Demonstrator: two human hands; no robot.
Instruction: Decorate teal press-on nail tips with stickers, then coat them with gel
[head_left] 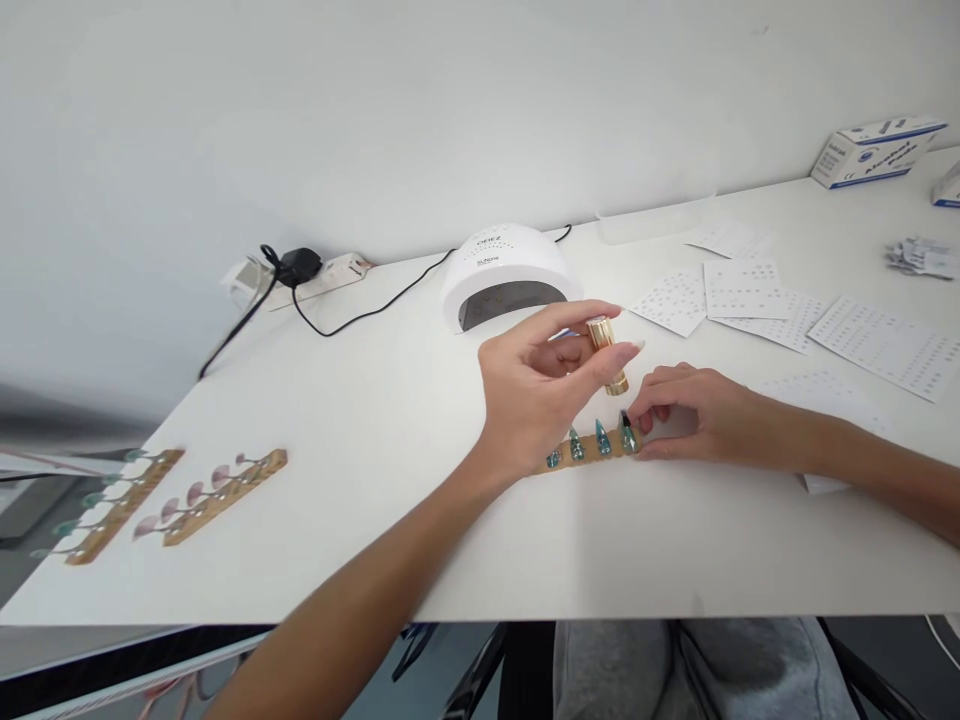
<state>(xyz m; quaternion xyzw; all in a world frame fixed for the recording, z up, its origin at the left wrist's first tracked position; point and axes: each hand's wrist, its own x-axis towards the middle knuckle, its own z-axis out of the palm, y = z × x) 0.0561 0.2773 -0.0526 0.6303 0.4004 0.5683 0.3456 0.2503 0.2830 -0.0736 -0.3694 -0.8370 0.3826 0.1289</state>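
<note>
My left hand (551, 375) is raised above the table, with a small ribbed gold cylinder (607, 355) pinched upright between finger and thumb. Below it lies a wooden display strip (589, 448) carrying several pointed teal press-on nails (603, 437) with shiny decorations. The left wrist partly covers the strip's left end. At the strip's right end, my right hand (686, 410) has its fingers and thumb closed around the edge, beside the last nail. A small dark bit shows near that nail's tip; I cannot tell what it is.
A white nail lamp (510, 270) stands by the wall, its cable running left to a power strip (330, 280). Sticker sheets (889, 345) are spread at right, near foil packets (922, 257) and an alcohol pads box (874, 152). Strips with pink nails (225, 497) and green nails (127, 505) lie left.
</note>
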